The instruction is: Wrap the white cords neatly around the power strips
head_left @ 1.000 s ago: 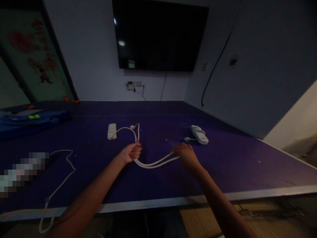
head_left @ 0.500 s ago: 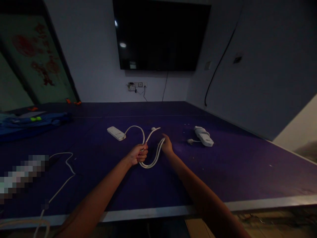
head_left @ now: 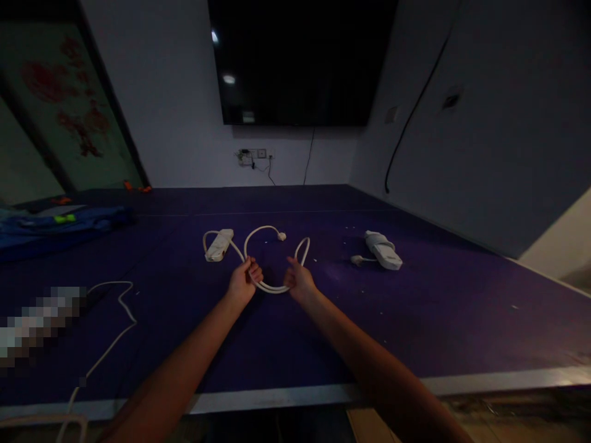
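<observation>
On the counter [head_left: 415, 320], just short of the power strip [head_left: 219, 244], pinching the white cord [head_left: 272, 290] in the left hand [head_left: 242, 280] and gripping its loop with the right hand [head_left: 299, 282]; best kept even, untwisted.

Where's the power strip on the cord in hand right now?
Head view: the power strip lies on the purple table, left of centre, just beyond the left hand, which holds its white cord together with the right hand.

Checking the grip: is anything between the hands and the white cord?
Nothing visible is in the way. The left hand and the right hand both grip the cord directly, one at each side of its near loop.
</observation>
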Demonstrator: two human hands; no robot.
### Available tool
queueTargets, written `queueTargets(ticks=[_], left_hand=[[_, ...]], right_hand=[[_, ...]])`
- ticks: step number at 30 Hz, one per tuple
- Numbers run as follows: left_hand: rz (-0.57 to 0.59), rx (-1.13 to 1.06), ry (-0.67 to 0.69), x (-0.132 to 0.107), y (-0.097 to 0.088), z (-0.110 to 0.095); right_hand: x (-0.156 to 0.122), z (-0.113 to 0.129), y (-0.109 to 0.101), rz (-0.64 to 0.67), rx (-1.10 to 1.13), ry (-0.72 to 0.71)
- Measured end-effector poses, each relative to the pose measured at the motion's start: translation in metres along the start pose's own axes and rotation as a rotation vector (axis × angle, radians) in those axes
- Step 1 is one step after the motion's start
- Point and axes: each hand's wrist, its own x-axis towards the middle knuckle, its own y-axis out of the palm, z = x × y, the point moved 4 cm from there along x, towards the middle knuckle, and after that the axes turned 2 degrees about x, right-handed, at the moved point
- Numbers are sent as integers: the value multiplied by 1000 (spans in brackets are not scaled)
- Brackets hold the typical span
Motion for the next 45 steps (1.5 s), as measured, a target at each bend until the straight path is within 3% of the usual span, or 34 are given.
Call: queueTargets(ticks=[5, 11, 14, 17, 22, 27, 31, 34, 39, 45], left_hand=[[-56, -14, 17, 14, -14, -20], [-82, 44, -13, 27, -41, -45], [-32, 140, -158, 27, -44, -40], [52, 238, -316, 23, -40, -27], [234, 358, -524, 5, -21, -6], [389, 437, -661, -11, -8, 10], [430, 451, -672, -13, -7, 10], [370, 483, -601, -10, -7, 10], [-83, 668, -64, -3, -17, 5], [-250, 642, 231, 0, -30, 6]], right_hand=[[1, 27, 0, 140, -119, -90], [7, 33, -8, 128, -316, -114], [11, 33, -7, 150, -469, -215], [11, 41, -5, 186, -690, -445], [9, 59, -7, 94, -897, -772], [11, 55, -7, 134, -995, -845], [12, 49, -9, 104, -1020, -758], [10, 49, -10, 91, -1034, -736], [8, 50, -6, 141, -1012, -843], [15, 47, -9, 136, -1034, -758]])
